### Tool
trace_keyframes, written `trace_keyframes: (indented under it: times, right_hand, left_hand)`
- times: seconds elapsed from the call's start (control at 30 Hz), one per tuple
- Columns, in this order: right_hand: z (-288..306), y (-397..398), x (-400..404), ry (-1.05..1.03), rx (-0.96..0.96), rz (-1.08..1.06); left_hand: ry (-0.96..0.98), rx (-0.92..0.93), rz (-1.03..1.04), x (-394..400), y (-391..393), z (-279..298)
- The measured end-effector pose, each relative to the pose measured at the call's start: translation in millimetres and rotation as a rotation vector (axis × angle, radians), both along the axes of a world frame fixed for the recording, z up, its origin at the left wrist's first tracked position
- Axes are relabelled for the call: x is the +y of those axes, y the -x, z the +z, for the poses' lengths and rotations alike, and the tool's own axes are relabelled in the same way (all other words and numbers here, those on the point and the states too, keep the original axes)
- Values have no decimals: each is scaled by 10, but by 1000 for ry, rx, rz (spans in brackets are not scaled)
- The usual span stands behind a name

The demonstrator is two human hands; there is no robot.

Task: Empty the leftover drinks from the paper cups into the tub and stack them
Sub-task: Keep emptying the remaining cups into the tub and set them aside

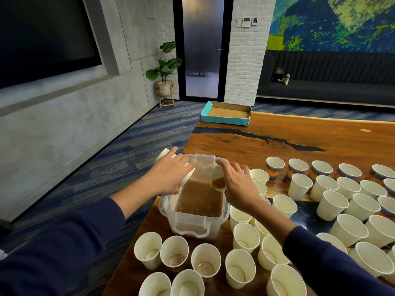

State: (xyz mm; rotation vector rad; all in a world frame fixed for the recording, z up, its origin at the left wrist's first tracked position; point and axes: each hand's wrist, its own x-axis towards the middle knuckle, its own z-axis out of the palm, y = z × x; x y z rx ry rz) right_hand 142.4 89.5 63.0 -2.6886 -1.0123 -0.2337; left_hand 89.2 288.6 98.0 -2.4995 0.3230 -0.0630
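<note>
A clear plastic tub (193, 224) stands at the left edge of the wooden table, partly filled with brown liquid (199, 200). My right hand (237, 183) grips a white paper cup (218, 181) tipped on its side over the tub's right rim, with brown drink lying at its mouth. My left hand (168, 175) curls over white paper cups (189, 175) held sideways at the tub's far left corner. How many are nested there I cannot tell, as the hand hides most of them.
Several white paper cups (206, 260) stand in front of the tub, some with brown dregs. Several more (332, 205) crowd the table to the right. A teal cardboard tray (226, 114) sits at the table's far end. The table edge (136, 238) drops to carpet on the left.
</note>
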Motion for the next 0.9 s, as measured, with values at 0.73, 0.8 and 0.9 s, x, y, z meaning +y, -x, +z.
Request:
trace_keyframes:
  times: [0.73,0.8,0.9]
  right_hand:
    - [-93,-125,64,248,-428,317]
    - [-63,-97,64,319,-420,332]
    - [-34,-67,57,416,-421,356]
  left_hand:
    - [-126,52,-25,-100,15,8]
    - [-133,52,-32,-88,17,4]
    - [-146,52,-35,-71,16,-13]
